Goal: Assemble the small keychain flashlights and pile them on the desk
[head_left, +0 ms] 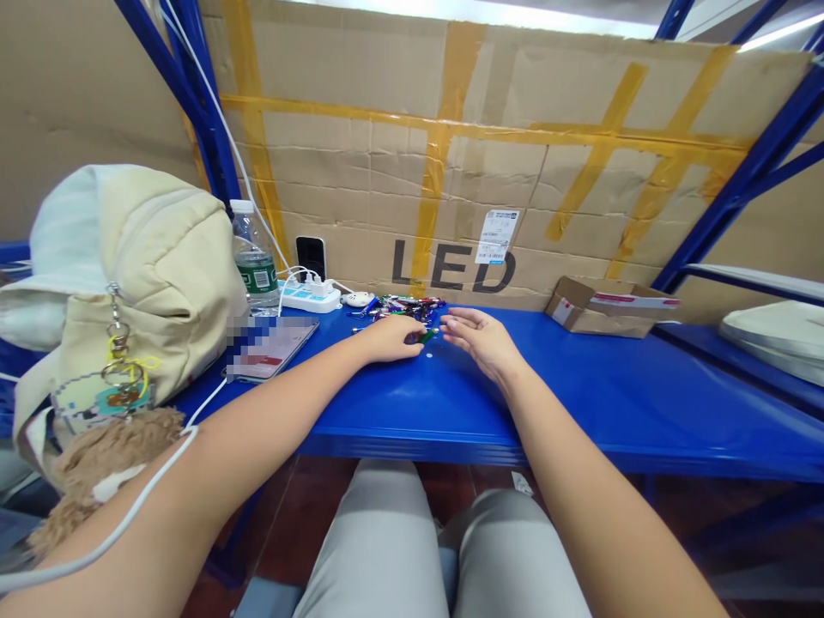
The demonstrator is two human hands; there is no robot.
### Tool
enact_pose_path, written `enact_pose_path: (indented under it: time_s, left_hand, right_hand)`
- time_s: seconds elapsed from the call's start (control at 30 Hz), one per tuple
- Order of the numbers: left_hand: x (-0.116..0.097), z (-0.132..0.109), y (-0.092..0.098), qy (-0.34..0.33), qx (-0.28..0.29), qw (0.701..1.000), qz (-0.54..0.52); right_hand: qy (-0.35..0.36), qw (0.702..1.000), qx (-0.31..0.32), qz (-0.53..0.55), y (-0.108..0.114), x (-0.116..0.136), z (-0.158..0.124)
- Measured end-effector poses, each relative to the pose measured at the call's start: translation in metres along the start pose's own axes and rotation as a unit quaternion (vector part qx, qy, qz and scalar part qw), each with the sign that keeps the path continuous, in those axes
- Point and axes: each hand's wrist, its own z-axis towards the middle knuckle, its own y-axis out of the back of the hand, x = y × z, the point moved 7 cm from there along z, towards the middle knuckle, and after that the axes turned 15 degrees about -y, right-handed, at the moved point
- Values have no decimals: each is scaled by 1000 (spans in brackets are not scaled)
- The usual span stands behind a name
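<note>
My left hand [392,338] is curled just above the blue tabletop, thumb and fingers closed round a small green piece [427,336]. What kind of piece it is, I cannot make out. Facing it from the right is my right hand [481,342], its fingers stretched and apart with nothing visible in them. Its fingertips are close to the green piece. Behind my hands lies a loose pile of small, shiny, many-coloured slim pieces [412,306], partly hidden by my left hand. A tiny whitish bit [429,355] rests on the table between my hands.
A phone [274,350], power strip [312,296], water bottle [256,266] and cream bag [148,257] occupy the left. An open cardboard box [596,307] stands back right. Taped cardboard [360,180] walls off the rear of the blue table [412,421]. A white cable crosses my left arm.
</note>
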Motion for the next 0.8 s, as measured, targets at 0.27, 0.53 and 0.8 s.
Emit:
enact_pose_path:
  time_s: [0.27, 0.53, 0.8]
  left_hand:
    - [-4, 2, -1, 24, -66, 991, -113]
    - [-8, 4, -3, 46, -98, 979, -174]
    - [-2, 4, 2, 37, -116, 984, -127]
  right_hand:
    - [82, 993, 14, -87, -18, 5, -5]
    - [155, 975, -23, -161, -14, 15, -7]
    - [148, 979, 5, -138, -20, 16, -12]
